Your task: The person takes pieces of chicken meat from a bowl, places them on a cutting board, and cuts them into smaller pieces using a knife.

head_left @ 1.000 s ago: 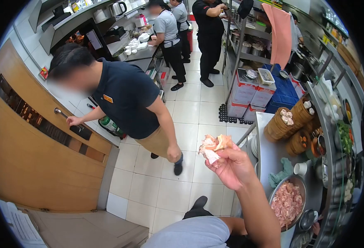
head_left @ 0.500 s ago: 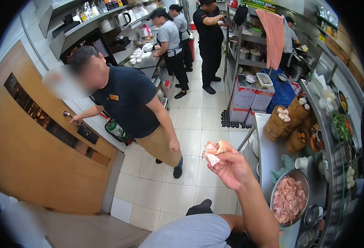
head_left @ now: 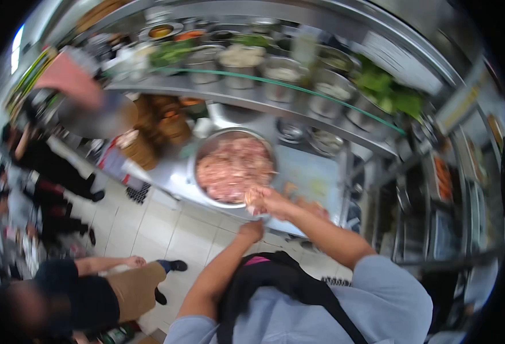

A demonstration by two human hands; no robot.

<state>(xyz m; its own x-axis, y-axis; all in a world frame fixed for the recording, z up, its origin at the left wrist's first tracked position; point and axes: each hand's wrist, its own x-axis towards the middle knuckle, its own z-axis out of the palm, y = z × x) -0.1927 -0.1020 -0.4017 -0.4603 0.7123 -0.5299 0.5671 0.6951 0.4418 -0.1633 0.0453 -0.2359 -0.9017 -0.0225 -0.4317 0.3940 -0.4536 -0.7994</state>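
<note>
My right hand (head_left: 271,203) is closed around a piece of raw chicken (head_left: 253,206), over the near rim of a large metal bowl (head_left: 193,172). Raw meat (head_left: 235,166) in pinkish cut pieces fills this bowl. My left hand (head_left: 251,230) is just below the right one, by the counter's front edge. It looks rounded and closed, but its fingers are blurred and anything inside is hidden. To the bowl's right lies a pale cutting board (head_left: 307,166) with some meat bits near my right forearm.
A shelf (head_left: 252,92) above the counter carries metal containers of vegetables and other ingredients. Bamboo steamers (head_left: 141,150) are stacked left of the bowl. A person in a dark shirt (head_left: 80,289) stands at lower left, with other people farther back.
The view has swung right, from the aisle and door to the counter. My right hand, still holding the chicken, has moved from above the aisle to the bowl's rim. My left hand has come into view.
</note>
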